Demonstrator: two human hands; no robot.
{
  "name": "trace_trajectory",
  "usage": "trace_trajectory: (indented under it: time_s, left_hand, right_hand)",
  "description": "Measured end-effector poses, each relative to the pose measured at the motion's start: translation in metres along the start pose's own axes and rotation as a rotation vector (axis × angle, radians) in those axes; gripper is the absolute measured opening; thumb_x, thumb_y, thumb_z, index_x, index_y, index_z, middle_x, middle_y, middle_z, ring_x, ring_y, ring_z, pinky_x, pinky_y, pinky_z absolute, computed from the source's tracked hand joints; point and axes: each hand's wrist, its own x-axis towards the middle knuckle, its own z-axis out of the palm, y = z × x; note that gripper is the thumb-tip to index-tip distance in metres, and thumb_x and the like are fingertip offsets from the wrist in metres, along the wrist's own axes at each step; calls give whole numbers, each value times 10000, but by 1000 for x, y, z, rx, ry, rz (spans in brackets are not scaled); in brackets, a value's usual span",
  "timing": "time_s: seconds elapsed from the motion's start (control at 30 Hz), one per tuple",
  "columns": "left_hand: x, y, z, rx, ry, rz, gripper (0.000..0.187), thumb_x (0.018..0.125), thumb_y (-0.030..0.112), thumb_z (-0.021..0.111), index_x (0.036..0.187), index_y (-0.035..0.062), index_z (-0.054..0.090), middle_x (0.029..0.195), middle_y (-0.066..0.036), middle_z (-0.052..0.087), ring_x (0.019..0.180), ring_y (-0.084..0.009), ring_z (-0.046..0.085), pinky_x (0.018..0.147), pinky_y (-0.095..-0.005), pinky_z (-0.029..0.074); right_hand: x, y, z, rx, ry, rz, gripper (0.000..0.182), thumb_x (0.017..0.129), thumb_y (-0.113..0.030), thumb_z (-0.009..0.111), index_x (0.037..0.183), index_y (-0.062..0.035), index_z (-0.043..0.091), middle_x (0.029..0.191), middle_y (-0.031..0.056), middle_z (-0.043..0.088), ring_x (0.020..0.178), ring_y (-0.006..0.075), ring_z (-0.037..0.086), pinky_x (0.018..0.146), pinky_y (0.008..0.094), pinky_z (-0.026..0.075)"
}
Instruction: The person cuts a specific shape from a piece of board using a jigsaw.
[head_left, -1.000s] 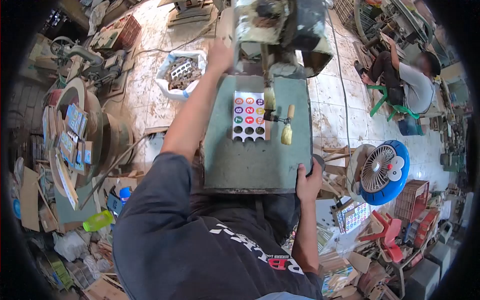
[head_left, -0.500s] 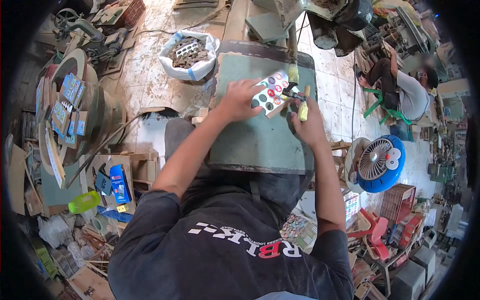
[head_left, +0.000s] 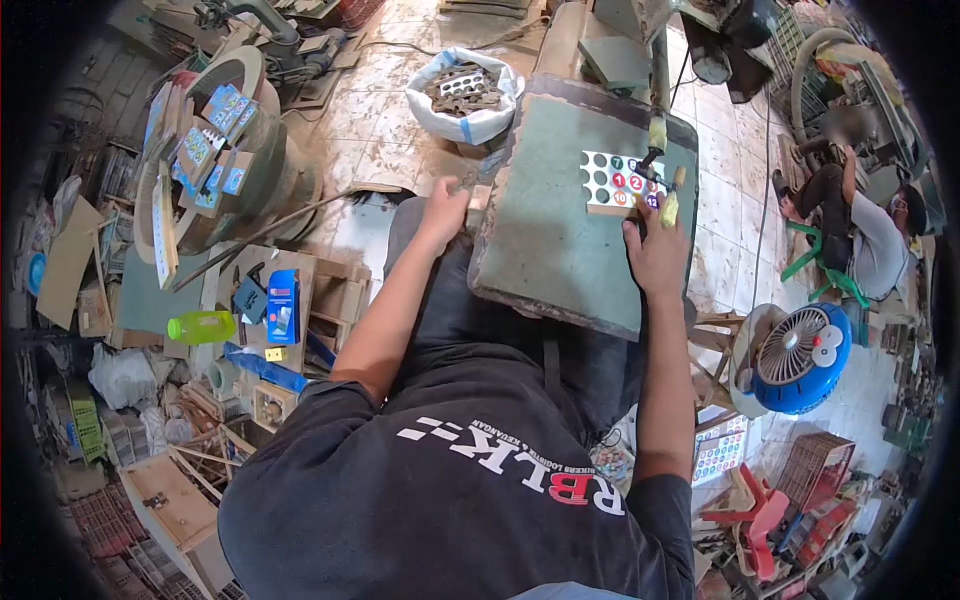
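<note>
On the green-topped worktable (head_left: 560, 240), a white board (head_left: 600, 183) with round holes and coloured numbered discs lies under a machine's arm. My right hand (head_left: 657, 255) is at the board's lower right edge, thumb and forefinger apart, beside the yellow-wrapped handle (head_left: 669, 209). The handle partly hides the other fingertips. Past the table's left edge, my left hand (head_left: 440, 215) has its fingers closed around something small and greyish, too unclear to name.
A white sack (head_left: 483, 124) of dark scraps stands beyond the table's left side. Left are stacked blue printed boards (head_left: 205, 150) and a green bottle (head_left: 200, 327). A blue fan (head_left: 800, 358) stands right; a person (head_left: 880, 235) sits on a green stool behind it.
My left hand has let go of the board and moved left, off the table. My right hand has shifted from the handle to the board's edge. The view has turned, shifting the scene right.
</note>
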Motion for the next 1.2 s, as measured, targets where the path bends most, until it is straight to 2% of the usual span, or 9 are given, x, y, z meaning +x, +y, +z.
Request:
trace_trajectory:
  time_s: [0.03, 0.27, 0.57, 0.67, 0.8, 0.87, 1.1, 1.17, 1.2]
  left_hand:
    - [-8, 0, -7, -337, -251, -432, 433, 963, 181, 657, 1355, 21, 566, 1158, -109, 670, 1069, -226, 647, 921, -383, 533]
    - [-27, -16, -10, -355, -417, -187, 445, 978, 106, 695, 1388, 14, 549, 1187, -91, 688, 1045, -138, 647, 890, -299, 528]
    - [-34, -28, -3, -430, -350, -286, 320, 965, 23, 642, 1282, 47, 610, 1007, -55, 693, 819, -125, 641, 703, -269, 521]
    - [-41, -5, -5, -511, -322, -392, 238, 995, 32, 571, 1222, 79, 625, 771, 33, 556, 457, -47, 405, 384, -211, 301]
    - [-33, -19, -4, -516, -327, -399, 236, 996, 28, 565, 1217, 83, 626, 763, 31, 553, 462, -50, 414, 391, -215, 309]
    - [-28, -32, -8, -540, -394, -370, 299, 997, 41, 591, 1295, 50, 616, 1017, -29, 666, 767, -110, 603, 687, -246, 521]
    - [-40, -5, -8, -459, -211, -362, 353, 970, 90, 581, 1316, 26, 597, 1039, -107, 651, 778, -153, 620, 621, -279, 517]
    - [-53, 22, 1, 327, 195, 404, 442, 949, 140, 607, 1365, -3, 565, 1276, -212, 614, 1155, -284, 614, 968, -406, 518]
    - [-74, 53, 2, 270, 25, 445, 487, 910, 198, 660, 1350, 15, 561, 1414, -253, 516, 1367, -397, 491, 1151, -518, 385]
  right_hand:
    - [-4, -1, 3, 6, 4, 0, 484, 954, -325, 700, 1380, -106, 633, 1367, 229, 620, 1271, 437, 569, 1066, 527, 456]
    - [-26, -9, 12, 20, 94, 100, 482, 926, -299, 715, 1384, -166, 642, 1440, 181, 568, 1321, 390, 531, 1080, 537, 424]
    - [-38, -15, 8, 40, 120, 106, 467, 916, -300, 718, 1354, -151, 652, 1491, 169, 548, 1349, 373, 515, 1096, 523, 420]
    - [-38, -14, 10, 33, 125, 110, 471, 913, -300, 721, 1350, -139, 652, 1484, 164, 549, 1348, 368, 515, 1100, 518, 417]
    - [-38, -16, 9, 23, 116, 110, 481, 915, -305, 720, 1359, -135, 645, 1484, 160, 545, 1352, 364, 510, 1100, 522, 412]
    - [-37, -18, 6, 21, 97, 128, 485, 916, -309, 721, 1361, -133, 643, 1485, 160, 542, 1355, 365, 507, 1098, 524, 412]
    - [-31, -15, 1, 19, 34, 125, 525, 900, -338, 741, 1368, -123, 636, 1496, 167, 528, 1361, 376, 493, 1088, 527, 418]
    - [-24, -1, -2, 44, 7, 80, 546, 891, -345, 751, 1375, -123, 628, 1505, 169, 522, 1371, 382, 485, 1095, 530, 416]
    - [-17, 5, -1, 78, -4, 37, 568, 883, -351, 760, 1383, -122, 620, 1513, 170, 515, 1381, 389, 477, 1101, 533, 414]
